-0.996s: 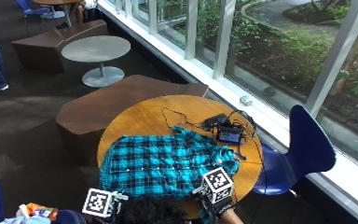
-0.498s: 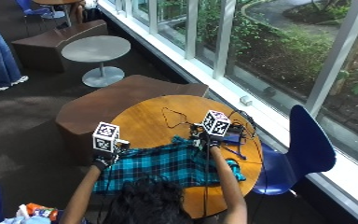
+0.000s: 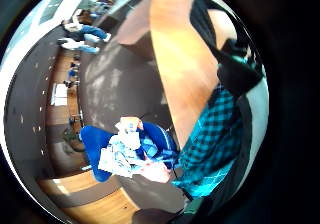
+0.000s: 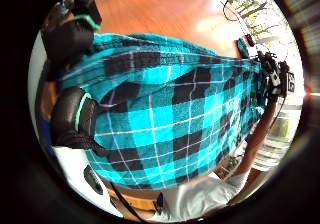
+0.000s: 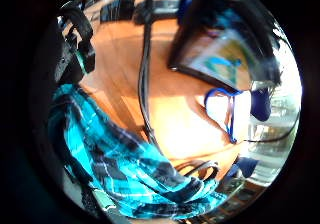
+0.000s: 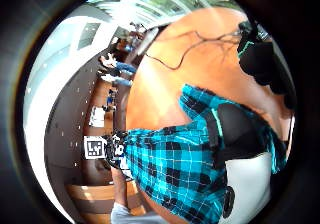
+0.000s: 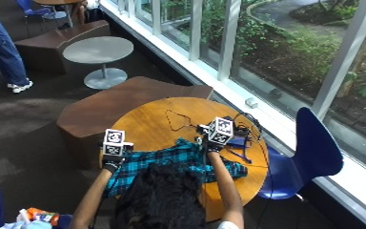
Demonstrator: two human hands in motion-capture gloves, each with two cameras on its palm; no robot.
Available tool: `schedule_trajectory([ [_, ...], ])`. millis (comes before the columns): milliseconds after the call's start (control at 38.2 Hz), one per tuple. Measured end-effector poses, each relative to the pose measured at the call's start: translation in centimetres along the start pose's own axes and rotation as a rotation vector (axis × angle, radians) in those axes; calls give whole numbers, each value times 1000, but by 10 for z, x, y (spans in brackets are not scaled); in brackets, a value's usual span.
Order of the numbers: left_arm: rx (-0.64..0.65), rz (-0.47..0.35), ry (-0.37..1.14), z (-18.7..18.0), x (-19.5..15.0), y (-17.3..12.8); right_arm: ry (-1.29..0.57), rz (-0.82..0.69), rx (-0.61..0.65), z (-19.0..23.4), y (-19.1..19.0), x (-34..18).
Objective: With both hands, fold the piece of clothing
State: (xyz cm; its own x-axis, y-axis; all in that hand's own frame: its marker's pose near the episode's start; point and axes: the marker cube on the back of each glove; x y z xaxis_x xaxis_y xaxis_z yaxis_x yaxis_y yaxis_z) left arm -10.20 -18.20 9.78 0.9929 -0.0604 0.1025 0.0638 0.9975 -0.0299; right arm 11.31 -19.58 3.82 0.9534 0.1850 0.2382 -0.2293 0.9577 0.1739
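hidden: head covers shirt's [image 7: 170, 160] near part, lower centre
shirt: teal-black plaid, on surface [image 7: 151, 119]
hands: left hand [image 7: 112, 164] and right hand [image 7: 210, 145] both pinch the shirt's edge

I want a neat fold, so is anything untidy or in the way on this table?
The plaid shirt lies bunched, one end trailing past the right hand toward the table edge. Loose cables and a small device sit just beyond it and could snag.
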Motion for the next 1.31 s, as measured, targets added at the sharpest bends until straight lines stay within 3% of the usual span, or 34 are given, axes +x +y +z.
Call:
schedule_trajectory([
  [105, 86, -19, -74, 23, -5, -8, -10, 94, 99, 6, -4, 29],
  [210, 126, 23, -76, 34, 6, 16, 11, 187, 142, -1, 40, 43],
  [288, 83, 40, -65, 30, 17, 49, 15, 277, 140, -2, 89, 46],
  [419, -76, 46, 4, 55, 27, 75, 103, 400, 8, 14, 138, 52],
  [524, -159, 25, 75, 72, 26, 77, 119, 440, -138, 41, 140, 59],
  [681, -185, 30, 190, 89, 21, 74, 156, 459, -154, 61, 142, 62],
  [839, -168, 44, 188, 84, 32, 76, 220, 414, -46, 73, 141, 59],
  [1048, -196, 74, 186, 75, 72, 66, 286, 385, 131, 63, 129, 73],
  [1180, -209, 107, 188, 70, 92, 54, 15, 400, 296, 35, 120, 73],
  [1311, -191, 117, 240, 62, 89, 51, -181, 332, 468, -20, 119, 29],
])
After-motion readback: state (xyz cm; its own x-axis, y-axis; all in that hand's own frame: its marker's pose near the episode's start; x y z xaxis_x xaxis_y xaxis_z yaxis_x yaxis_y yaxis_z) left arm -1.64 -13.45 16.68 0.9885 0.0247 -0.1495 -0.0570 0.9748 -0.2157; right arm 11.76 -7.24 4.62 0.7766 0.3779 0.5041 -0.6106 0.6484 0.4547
